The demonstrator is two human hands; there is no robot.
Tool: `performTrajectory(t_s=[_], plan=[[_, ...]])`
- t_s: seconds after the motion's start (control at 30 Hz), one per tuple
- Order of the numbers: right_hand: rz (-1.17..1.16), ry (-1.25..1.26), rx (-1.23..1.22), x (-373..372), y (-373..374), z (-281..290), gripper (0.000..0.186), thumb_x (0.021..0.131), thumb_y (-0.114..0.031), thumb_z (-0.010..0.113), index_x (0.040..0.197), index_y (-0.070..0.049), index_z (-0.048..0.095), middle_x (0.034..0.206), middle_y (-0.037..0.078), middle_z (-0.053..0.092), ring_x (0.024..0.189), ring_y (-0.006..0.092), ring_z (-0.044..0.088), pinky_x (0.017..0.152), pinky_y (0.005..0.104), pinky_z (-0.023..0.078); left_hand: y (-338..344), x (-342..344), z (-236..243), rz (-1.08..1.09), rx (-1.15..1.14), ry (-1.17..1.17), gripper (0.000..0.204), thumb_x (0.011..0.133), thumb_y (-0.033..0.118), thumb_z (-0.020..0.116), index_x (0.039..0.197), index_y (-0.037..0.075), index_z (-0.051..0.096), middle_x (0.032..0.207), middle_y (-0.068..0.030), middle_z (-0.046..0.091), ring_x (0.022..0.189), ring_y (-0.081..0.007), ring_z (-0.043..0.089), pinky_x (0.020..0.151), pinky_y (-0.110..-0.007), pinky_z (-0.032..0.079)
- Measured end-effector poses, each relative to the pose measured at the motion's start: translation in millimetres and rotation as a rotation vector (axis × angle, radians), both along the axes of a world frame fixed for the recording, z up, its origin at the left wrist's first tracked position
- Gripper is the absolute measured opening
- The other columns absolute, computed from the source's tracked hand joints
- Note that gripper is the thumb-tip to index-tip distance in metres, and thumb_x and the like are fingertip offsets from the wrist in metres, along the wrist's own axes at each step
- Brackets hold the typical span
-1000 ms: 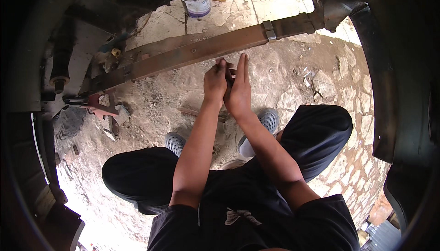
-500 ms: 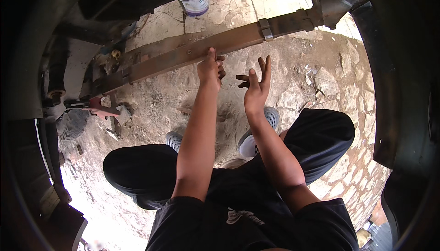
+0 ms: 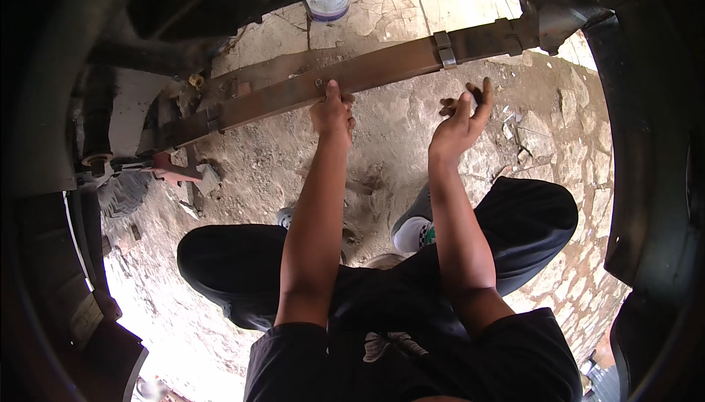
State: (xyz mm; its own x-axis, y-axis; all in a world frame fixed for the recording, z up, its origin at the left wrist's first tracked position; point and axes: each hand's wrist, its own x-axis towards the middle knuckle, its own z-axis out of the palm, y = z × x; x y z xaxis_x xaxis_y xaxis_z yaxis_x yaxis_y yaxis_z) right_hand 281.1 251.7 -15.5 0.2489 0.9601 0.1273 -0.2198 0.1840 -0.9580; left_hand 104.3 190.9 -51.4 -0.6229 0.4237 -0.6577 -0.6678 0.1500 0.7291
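A long, rusty brown leaf spring runs slantwise across the upper middle, higher at its right end. My left hand is closed on its near edge, thumb on the face just below a small bolt head and fingers curled underneath. To the right, my right hand is raised off the spring, holding nothing, its darkened fingers spread and partly bent. It is below a metal clamp that wraps the spring. Another clamp sits toward the left end.
Dark vehicle bodywork surrounds me. A shock absorber hangs at left, above a reddish metal stand and a tyre. A white and purple bucket stands beyond the spring. Dirt and stone paving lie below.
My left hand has shifted left along the spring, nearer the bolt head. My right hand has moved right, away from the left one. The view has shifted slightly.
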Motion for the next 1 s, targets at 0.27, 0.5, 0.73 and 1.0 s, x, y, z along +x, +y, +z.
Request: performTrajectory(t_s=[0.27,0.5,0.73,1.0], plan=[[0.201,-0.731,0.573,-32.8,60.9,58.6,0.026,0.092,-0.001,0.054,0.109,-0.009,0.072,0.096,0.010,0.072,0.080,0.0286,0.070,0.069,0.0387,0.055,40.2,58.7,4.1,-0.075,-0.026,0.018,0.051,0.096,0.047,0.066,0.076,0.000,0.065,0.059,-0.0029,0.049,0.043,-0.0126,0.041,0.037,-0.030,0.030],[0.205,-1.686,0.829,-30.9,167.8,42.7,0.023,0.099,-0.028,0.054,0.099,-0.013,0.072,0.090,0.011,0.074,0.086,0.0310,0.071,0.097,0.0477,0.047,4.6,-0.1,-3.0,0.045,-0.066,-0.007,0.045,0.093,0.046,0.069,0.079,0.004,0.064,0.060,0.0001,0.048,0.043,-0.0115,0.041,0.038,-0.028,0.032],[0.309,-1.830,0.715,-25.4,165.7,34.4,0.033,0.100,-0.028,0.047,0.082,-0.012,0.069,0.076,0.012,0.073,0.070,0.0282,0.072,0.089,0.0442,0.051,61.6,80.6,14.2,-0.140,0.004,-0.116,0.040,0.091,0.045,0.072,0.088,0.006,0.063,0.063,-0.0008,0.049,0.048,-0.0115,0.040,0.042,-0.028,0.033],[0.209,-1.742,0.799,-14.8,170.9,26.2,0.029,0.097,-0.029,0.054,0.075,-0.014,0.065,0.063,0.010,0.068,0.057,0.0253,0.069,0.071,0.0395,0.055,21.6,15.3,-0.1,0.050,-0.043,-0.073,0.037,0.094,0.045,0.067,0.086,0.010,0.060,0.060,0.0032,0.045,0.045,-0.0090,0.038,0.039,-0.028,0.031]])
